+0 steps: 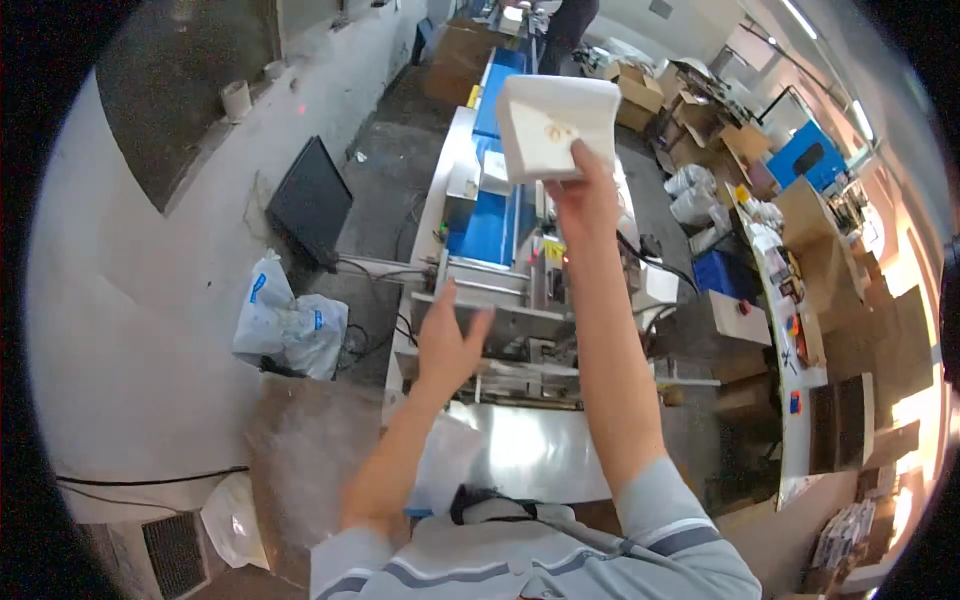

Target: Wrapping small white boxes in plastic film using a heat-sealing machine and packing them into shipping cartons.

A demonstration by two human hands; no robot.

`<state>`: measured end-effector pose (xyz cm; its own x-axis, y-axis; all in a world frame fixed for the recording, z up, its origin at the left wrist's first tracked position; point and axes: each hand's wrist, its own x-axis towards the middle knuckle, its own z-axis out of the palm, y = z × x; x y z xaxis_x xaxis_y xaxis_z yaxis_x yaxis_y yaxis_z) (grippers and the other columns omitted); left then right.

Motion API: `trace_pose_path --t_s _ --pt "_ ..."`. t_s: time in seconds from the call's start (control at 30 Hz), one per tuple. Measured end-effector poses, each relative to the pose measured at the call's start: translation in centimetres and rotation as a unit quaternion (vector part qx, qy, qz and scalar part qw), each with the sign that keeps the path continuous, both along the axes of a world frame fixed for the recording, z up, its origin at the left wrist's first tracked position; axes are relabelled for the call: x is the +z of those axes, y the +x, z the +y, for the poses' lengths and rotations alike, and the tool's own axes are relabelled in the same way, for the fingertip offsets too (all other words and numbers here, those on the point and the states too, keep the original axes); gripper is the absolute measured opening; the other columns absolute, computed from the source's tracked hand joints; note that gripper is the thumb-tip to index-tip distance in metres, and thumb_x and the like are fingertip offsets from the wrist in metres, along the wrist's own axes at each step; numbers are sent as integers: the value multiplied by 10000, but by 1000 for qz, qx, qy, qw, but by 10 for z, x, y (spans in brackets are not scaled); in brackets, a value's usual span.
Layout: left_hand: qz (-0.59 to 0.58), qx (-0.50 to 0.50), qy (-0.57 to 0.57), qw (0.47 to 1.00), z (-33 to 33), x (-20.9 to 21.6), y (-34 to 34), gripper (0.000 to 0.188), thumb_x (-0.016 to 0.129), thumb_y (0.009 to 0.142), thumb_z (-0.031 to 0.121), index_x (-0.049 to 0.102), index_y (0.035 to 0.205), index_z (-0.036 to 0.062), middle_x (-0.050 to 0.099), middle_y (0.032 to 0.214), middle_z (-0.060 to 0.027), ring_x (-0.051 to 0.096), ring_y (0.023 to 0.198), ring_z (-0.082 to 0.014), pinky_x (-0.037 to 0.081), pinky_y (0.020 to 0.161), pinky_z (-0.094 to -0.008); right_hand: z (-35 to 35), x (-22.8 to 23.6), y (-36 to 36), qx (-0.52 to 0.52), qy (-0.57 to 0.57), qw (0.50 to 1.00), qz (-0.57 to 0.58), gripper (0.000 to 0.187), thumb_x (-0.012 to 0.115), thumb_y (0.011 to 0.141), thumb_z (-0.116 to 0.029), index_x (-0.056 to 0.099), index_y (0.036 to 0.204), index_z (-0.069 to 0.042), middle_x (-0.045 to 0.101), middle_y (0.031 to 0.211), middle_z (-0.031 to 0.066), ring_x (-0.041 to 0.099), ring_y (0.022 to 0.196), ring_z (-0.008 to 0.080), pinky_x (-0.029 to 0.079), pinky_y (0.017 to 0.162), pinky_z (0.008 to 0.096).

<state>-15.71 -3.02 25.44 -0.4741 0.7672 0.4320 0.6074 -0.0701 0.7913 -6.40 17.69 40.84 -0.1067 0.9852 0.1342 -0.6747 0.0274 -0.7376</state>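
Observation:
Up over the far part of the machine, my right hand (583, 200) grips a white, box-like piece (535, 135) by its near edge, with the thumb on its face. The piece has raised sides and a small gold-brown mark near its middle. Lower and to the left, my left hand (450, 345) holds nothing, thumb and fingers spread. It hovers by the metal front of a machine (515, 318) and appears slightly blurred. Beyond it runs a blue conveyor belt (478, 243), on which a white box (495, 172) sits.
A bright metal plate (530, 450) lies close to my body. At left stand a black monitor (312, 200) and white plastic bags (290, 318). A long workbench (790, 375) with cartons and small tools lines the right. Another person (568, 28) stands at the belt's far end.

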Motion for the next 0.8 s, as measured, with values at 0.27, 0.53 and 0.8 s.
trace_pose_path --t_s 0.27,0.53,0.8 --pt "153 -12 -61 986 31 -22 8 521 714 818 312 577 1216 3 639 1065 -182 614 956 -351 515 806 -429 263 -209 -39 -57 -135 988 -39 605 790 756 -156 440 1241 -63 536 1232 154 525 1138 357 502 799 555" --pt "181 -10 -118 976 49 -10 -3 441 754 774 276 644 1114 19 681 985 -112 661 890 -273 539 752 -342 319 -400 -73 -22 -189 981 31 508 775 775 -211 551 1218 -109 577 1186 104 557 1078 324 473 815 560" --pt "168 -23 -132 977 44 -15 -6 443 771 739 243 642 1100 19 678 960 -108 661 889 -275 537 746 -347 287 -461 -85 -64 -320 945 -8 481 743 814 -269 541 1211 -90 578 1181 95 561 1063 311 493 756 519"
